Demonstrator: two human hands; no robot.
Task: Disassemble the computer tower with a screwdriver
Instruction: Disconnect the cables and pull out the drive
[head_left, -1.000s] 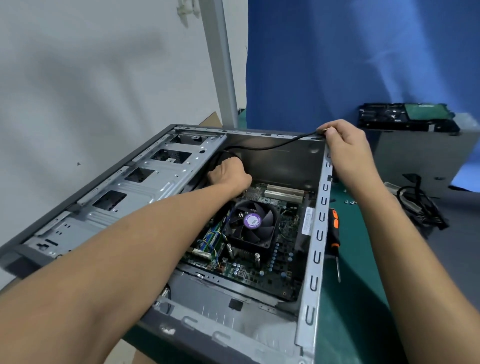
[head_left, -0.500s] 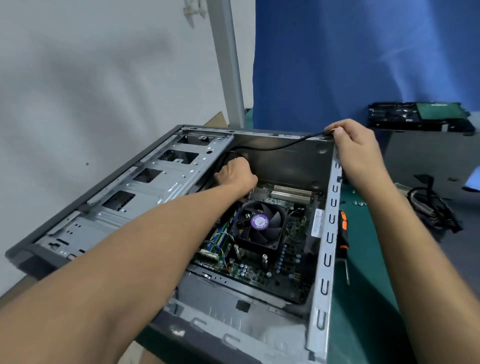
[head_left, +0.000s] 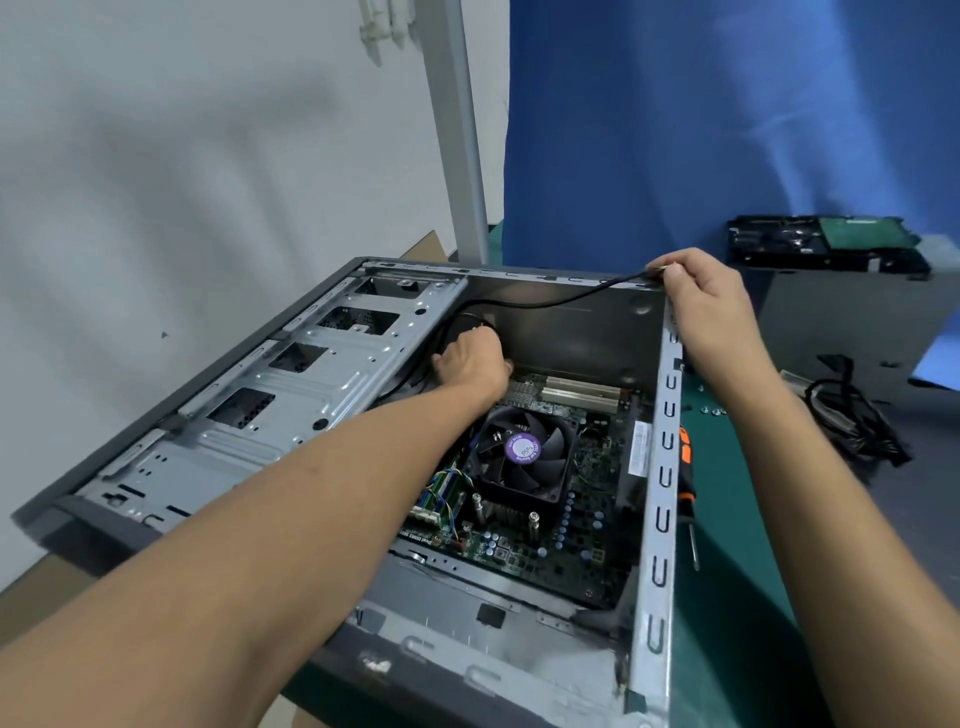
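The open grey computer tower lies on its side on the green mat. Inside are the motherboard and a black fan with a purple label. My left hand reaches deep inside, fingers curled round a black round part with cables at the far wall. My right hand pinches the end of a black cable at the tower's far right corner. An orange-and-black screwdriver lies on the mat just right of the case.
A removed drive rests on a grey box at the back right. A bundle of black cables lies to the right, and several small screws sit on the green mat. A metal post stands behind the tower.
Both hands stay where they were, left inside the case and right on the cable end. Only the camera view has shifted slightly.
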